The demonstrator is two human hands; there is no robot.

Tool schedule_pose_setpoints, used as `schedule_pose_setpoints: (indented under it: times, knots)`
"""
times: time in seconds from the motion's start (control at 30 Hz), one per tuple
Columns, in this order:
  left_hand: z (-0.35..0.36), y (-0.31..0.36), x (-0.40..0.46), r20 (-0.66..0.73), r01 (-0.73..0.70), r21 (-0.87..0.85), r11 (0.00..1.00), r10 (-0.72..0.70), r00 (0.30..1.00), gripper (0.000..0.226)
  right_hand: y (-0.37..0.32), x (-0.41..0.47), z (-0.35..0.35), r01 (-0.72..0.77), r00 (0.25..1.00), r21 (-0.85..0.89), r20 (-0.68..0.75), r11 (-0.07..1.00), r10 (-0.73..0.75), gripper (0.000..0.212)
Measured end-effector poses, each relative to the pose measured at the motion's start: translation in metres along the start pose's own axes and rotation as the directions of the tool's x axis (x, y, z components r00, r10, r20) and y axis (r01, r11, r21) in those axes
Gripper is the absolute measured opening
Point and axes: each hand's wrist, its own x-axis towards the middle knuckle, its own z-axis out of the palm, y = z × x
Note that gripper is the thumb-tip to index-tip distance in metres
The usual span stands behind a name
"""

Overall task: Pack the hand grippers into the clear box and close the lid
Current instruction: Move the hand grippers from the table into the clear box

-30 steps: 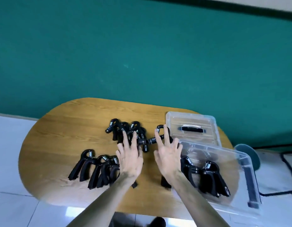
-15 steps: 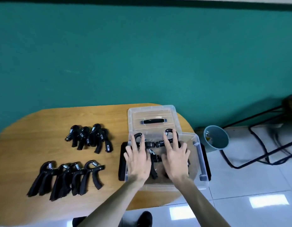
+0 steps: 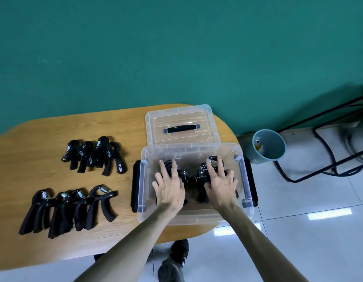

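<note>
The clear box (image 3: 144,159) stands open at the right end of the wooden table (image 3: 54,129). Its clear lid (image 3: 180,117), with a black handle, lies flat just behind it. Both hands are down inside the box. My left hand (image 3: 169,186) and my right hand (image 3: 220,181) rest with spread, fairly straight fingers on a bunch of black hand grippers (image 3: 191,177) at the box's bottom. Left of the box, one group of hand grippers (image 3: 95,155) lies at the back. Another group (image 3: 68,206) lies near the front edge.
A blue-grey bin (image 3: 268,146) stands on the tiled floor right of the table. A black metal frame and cables (image 3: 319,159) lie beyond it. My shoe (image 3: 172,261) shows below the table's front edge. A green wall runs behind.
Both hands carried a bunch of hand grippers from the middle of the table into the clear box and lowered them to its bottom. The view has swung to the right.
</note>
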Motion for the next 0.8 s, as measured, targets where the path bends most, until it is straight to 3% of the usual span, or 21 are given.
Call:
schedule_pose_setpoints:
  times: [0.23,0.37,0.53,0.8]
  knots:
    - [0.032,-0.006,0.009,0.103,0.003,0.013,1.0,-0.004,0.995,0.069,0.009,0.021,0.035,0.07,0.992,-0.009,0.109,0.998,-0.069,0.077]
    - [0.043,-0.006,0.016,0.096,-0.011,0.06,0.998,0.005,0.995,0.08,0.015,0.027,0.054,0.116,0.986,0.015,0.119,0.993,-0.117,0.085]
    - [0.056,-0.007,0.018,0.053,-0.028,0.123,0.992,0.022,0.998,0.089,0.009,0.029,0.056,0.132,0.979,-0.073,0.166,0.989,-0.118,0.097]
    - [0.055,-0.004,0.02,0.069,0.002,0.062,0.998,-0.007,0.998,0.086,0.012,0.031,0.058,0.165,0.972,-0.016,0.17,0.986,-0.16,0.073]
